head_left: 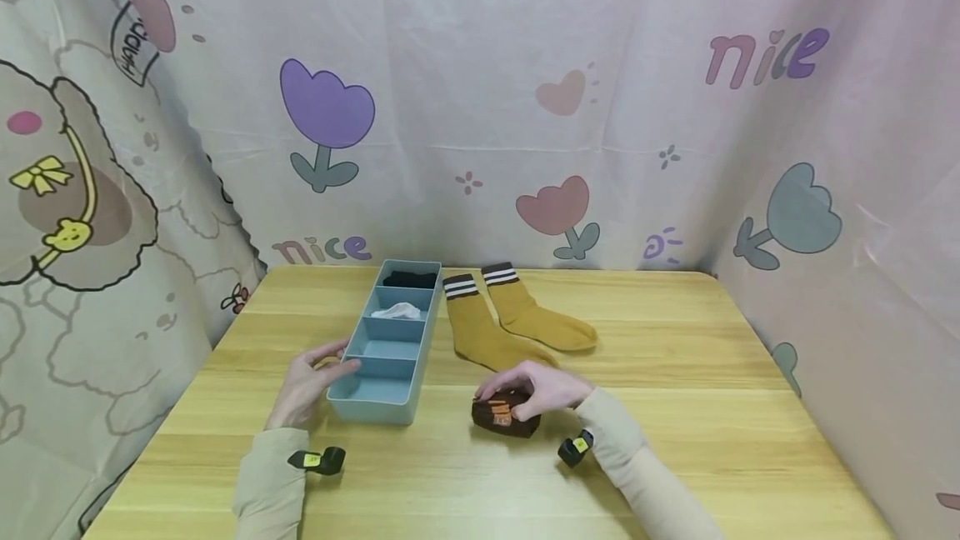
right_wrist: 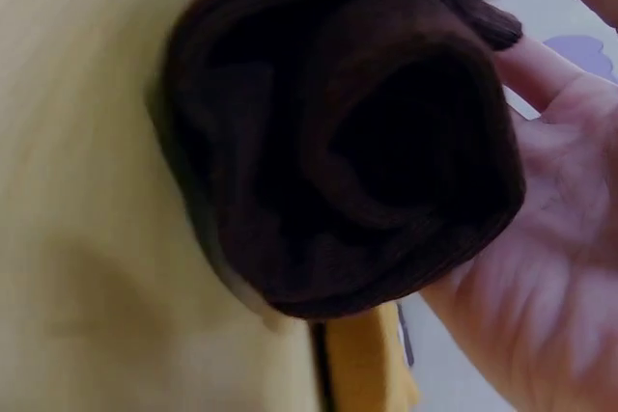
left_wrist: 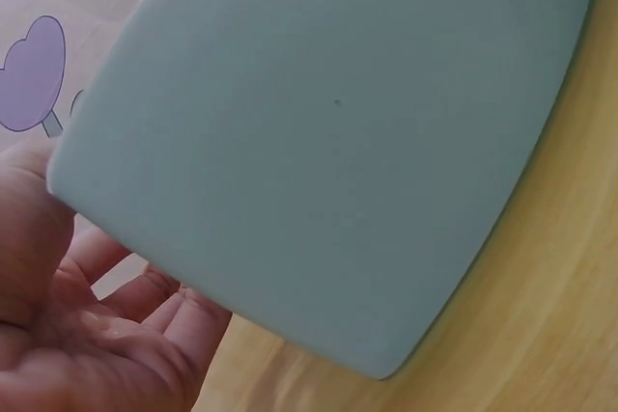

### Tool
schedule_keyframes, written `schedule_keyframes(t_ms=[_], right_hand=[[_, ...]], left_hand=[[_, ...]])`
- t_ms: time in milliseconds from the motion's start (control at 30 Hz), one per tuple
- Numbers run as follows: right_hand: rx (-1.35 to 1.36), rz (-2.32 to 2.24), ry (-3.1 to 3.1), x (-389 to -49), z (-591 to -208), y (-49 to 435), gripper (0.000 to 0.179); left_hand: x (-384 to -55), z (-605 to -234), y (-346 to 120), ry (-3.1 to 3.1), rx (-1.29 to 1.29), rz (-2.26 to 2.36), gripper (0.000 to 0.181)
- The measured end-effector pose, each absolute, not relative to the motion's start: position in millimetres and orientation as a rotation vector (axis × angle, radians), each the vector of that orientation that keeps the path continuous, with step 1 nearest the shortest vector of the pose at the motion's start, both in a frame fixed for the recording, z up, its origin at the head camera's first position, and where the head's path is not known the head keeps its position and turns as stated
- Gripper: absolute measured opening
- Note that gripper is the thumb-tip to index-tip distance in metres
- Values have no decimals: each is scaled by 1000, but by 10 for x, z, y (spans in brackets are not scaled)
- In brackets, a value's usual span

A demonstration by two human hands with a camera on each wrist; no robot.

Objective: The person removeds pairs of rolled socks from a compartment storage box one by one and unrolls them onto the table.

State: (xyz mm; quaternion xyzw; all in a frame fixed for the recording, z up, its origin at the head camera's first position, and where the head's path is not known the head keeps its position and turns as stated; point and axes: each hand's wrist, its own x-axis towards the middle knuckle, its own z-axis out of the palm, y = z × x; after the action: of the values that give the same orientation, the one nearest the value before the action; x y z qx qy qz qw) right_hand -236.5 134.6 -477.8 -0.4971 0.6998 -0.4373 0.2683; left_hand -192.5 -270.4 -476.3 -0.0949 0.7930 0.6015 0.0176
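Note:
My left hand (head_left: pixel 303 386) holds the near left side of a blue-grey storage box (head_left: pixel 372 411), thumb over the rim. Its end wall (left_wrist: pixel 328 142) fills much of the left wrist view, with the fingers (left_wrist: pixel 198 325) along its side. Four walled sections run along the box: a black folded item (head_left: pixel 410 280) lies in the farthest and a white one (head_left: pixel 397 312) in the one before it. To the right, my right hand (head_left: pixel 543 390) grips a rolled brown sock (head_left: pixel 506 417) with orange markings, close over the table. The right wrist view shows the roll's coiled end (right_wrist: pixel 338 161).
Two mustard socks (head_left: pixel 480 327) with dark, white-striped cuffs lie flat right of the box, behind my right hand. The wooden table (head_left: pixel 675 407) meets printed curtains (head_left: pixel 465 107) at the back and sides. A black camera is strapped to each wrist.

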Motion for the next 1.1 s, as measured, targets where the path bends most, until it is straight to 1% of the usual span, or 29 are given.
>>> schedule_keyframes(t_ms=[233,367,500,667,767,867,967,1100], right_hand=[[-1339,-1163,1866,-2332,-4838,1456,52],[-1346,-1216,1862,-2301,-4803,1531,52],[-1334,-1280,1830,-2283,-4764,1625,52],[-1293,-1387,1750,-2312,-4784,1794,50],[-1279,-1437,1719,-2349,-4805,1907,49],[-1250,-1446,1713,-2389,-4829,1998,48],[-1213,-1443,1703,-2413,-4851,2070,48],[-1183,-1444,1693,-2421,-4878,2159,48]], left_hand=[[-1886,-4669,-2686,2531,-207,1868,65],[-1846,-4536,-2588,2650,-152,1883,59],[-1787,-4337,-2401,2850,4,1859,50],[-1684,-4132,-2072,3061,327,1774,43],[-1654,-4106,-1805,3078,570,1735,43],[-1641,-4137,-1515,3022,756,1689,43],[-1632,-4219,-1244,2896,861,1639,43],[-1626,-4374,-925,2680,915,1573,44]])
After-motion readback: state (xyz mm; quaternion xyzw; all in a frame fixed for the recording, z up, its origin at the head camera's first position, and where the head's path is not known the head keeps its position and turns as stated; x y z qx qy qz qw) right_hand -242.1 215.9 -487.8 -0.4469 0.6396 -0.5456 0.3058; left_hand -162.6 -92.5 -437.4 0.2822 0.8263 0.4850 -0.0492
